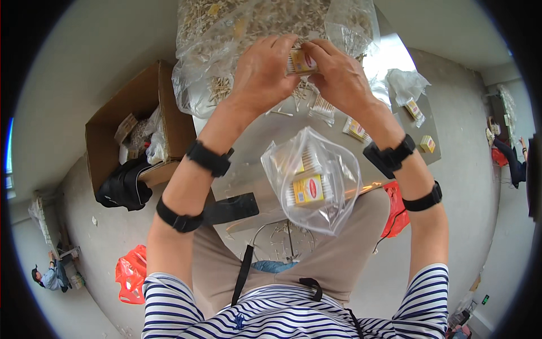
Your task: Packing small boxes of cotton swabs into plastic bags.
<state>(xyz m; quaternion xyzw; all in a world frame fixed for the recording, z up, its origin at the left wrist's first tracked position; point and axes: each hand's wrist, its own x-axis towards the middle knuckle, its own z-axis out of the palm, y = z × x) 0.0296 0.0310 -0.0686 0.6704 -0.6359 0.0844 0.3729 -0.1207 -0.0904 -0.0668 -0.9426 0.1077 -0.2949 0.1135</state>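
Between my two hands, over the far part of the metal table [243, 164], is a small pack of cotton swabs [302, 61] with a yellow label. My left hand [265, 70] grips its left side, and my right hand [339, 73] has thumb and fingers on its right side. A clear plastic bag [344, 186] lies nearer to me with yellow-labelled swab packs [307, 189] inside. Just below my right hand rest a clear-wrapped bundle of swabs [323, 108] and another labelled pack [357, 130]. Loose swabs [279, 112] lie under my hands.
A large plastic sheet heaped with loose swabs [209, 28] covers the far table. More packs [415, 112] and a yellow box [427, 144] sit at the right. On the left stands an open cardboard box [121, 107]; a black phone-like slab [231, 208] lies at the near edge.
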